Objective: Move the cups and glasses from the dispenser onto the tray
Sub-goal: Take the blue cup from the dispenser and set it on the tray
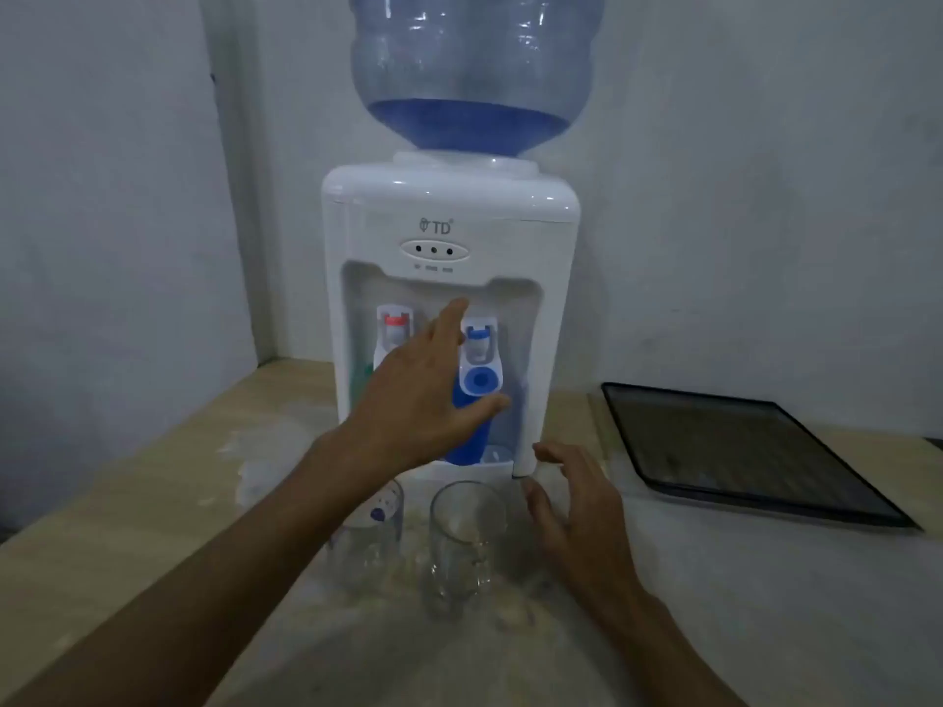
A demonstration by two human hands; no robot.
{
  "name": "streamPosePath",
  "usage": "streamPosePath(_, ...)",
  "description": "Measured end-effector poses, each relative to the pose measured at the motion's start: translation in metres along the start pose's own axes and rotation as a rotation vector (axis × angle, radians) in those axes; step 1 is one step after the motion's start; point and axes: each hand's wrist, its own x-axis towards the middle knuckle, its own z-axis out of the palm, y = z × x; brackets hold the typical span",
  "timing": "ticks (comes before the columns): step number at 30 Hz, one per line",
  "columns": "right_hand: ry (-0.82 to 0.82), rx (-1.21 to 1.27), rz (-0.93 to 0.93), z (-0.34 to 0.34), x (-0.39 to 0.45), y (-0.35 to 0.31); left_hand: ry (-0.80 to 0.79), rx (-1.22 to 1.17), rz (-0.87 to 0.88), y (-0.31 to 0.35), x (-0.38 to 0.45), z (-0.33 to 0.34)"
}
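Observation:
A white water dispenser (449, 216) stands on the table with a blue bottle on top. In its recess a blue cup (467, 441) sits under the blue tap (479, 369), and something green (361, 380) shows under the red tap. My left hand (418, 395) reaches into the recess, fingers spread, just in front of the blue cup. My right hand (571, 502) hovers open beside the dispenser's lower right corner. Two clear glasses stand on the table in front: one with a purple print (370, 538) partly behind my left arm, one plain (467, 543). A dark tray (740, 451) lies at the right.
The wooden table (127, 502) meets grey walls at the back and left. A pale smear marks the table surface left of the dispenser. The tray lies at an angle, its far edge near the back wall.

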Motion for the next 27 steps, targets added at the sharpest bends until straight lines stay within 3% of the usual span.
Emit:
streamPosePath(6, 0.025, 0.007, -0.005, -0.002, 0.002, 0.002, -0.086, 0.184, -0.039, -0.011, 0.015, 0.031)
streamPosePath(10, 0.017, 0.003, 0.011, -0.002, 0.002, 0.003, -0.045, 0.15, -0.03, -0.018, 0.02, 0.036)
streamPosePath(21, -0.025, -0.007, 0.057, 0.001, 0.002, 0.008, -0.138, -0.081, -0.066, -0.013, 0.029, 0.033)
streamPosePath(27, -0.069, 0.032, 0.068, 0.001, 0.001, 0.001, -0.137, -0.072, -0.08, -0.002, 0.027, 0.03)
